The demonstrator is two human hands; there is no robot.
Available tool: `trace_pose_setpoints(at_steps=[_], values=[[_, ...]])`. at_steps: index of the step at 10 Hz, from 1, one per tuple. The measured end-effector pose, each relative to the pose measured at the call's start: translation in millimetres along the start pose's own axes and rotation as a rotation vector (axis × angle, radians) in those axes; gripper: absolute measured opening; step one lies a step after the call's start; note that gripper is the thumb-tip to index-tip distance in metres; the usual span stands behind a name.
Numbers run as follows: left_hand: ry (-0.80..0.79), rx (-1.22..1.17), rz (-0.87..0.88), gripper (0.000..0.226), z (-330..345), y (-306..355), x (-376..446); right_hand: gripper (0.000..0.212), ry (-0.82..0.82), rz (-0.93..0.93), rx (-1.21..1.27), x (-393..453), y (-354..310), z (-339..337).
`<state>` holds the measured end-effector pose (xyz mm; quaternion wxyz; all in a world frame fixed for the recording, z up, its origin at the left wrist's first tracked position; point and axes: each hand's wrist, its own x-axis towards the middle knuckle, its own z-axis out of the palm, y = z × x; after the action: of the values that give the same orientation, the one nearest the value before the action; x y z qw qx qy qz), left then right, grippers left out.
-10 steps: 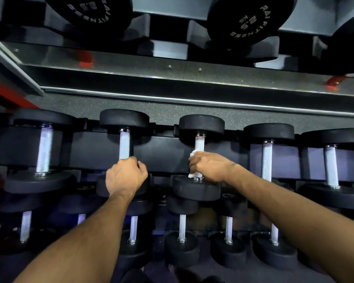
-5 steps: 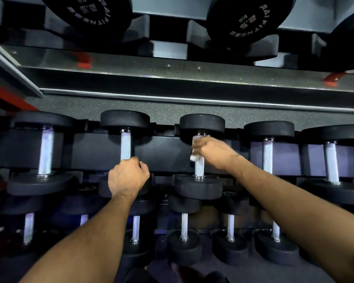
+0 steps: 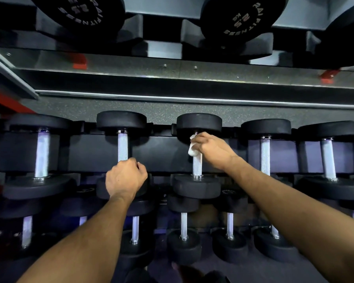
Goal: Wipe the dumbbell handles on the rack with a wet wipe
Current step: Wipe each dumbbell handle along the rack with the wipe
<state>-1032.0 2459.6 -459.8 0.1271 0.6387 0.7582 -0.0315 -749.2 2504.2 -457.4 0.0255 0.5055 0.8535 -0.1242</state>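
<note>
Black dumbbells with silver knurled handles lie in a row on the rack. My right hand (image 3: 212, 150) holds a white wet wipe (image 3: 193, 149) wrapped against the far end of the middle dumbbell's handle (image 3: 197, 167), just below its far head. My left hand (image 3: 125, 177) is curled round the near end of the neighbouring handle (image 3: 122, 145) to the left. Part of the wipe is hidden inside my fingers.
More dumbbells lie left (image 3: 41, 154) and right (image 3: 265, 156) on the same tier, and a lower tier (image 3: 183, 225) holds smaller ones. Large black weight heads (image 3: 241, 15) hang over a metal shelf rail (image 3: 192, 82) above.
My right hand with the wipe has slid up the middle handle from its near end to its far end. The left hand has stayed on its handle.
</note>
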Motion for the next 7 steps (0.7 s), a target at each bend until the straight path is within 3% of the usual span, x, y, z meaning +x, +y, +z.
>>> trace_pose_setpoints(at_steps=[3,4,5,7], values=[[0.009,0.007,0.010,0.029,0.2,0.4,1.1,0.017,-0.160,-0.046,0.116,-26.6,-19.6,15.4],[0.013,0.009,0.011,0.029,0.4,-1.0,-0.1,0.025,-0.019,0.139,0.133,-6.4,-5.8,8.9],[0.009,0.018,0.010,0.029,1.0,-0.2,0.0,0.025,0.006,0.204,0.136,-4.9,-11.2,10.1],[0.013,0.018,0.014,0.028,0.4,-0.1,0.2,0.024,-0.092,0.249,0.235,-34.0,-31.2,25.7]])
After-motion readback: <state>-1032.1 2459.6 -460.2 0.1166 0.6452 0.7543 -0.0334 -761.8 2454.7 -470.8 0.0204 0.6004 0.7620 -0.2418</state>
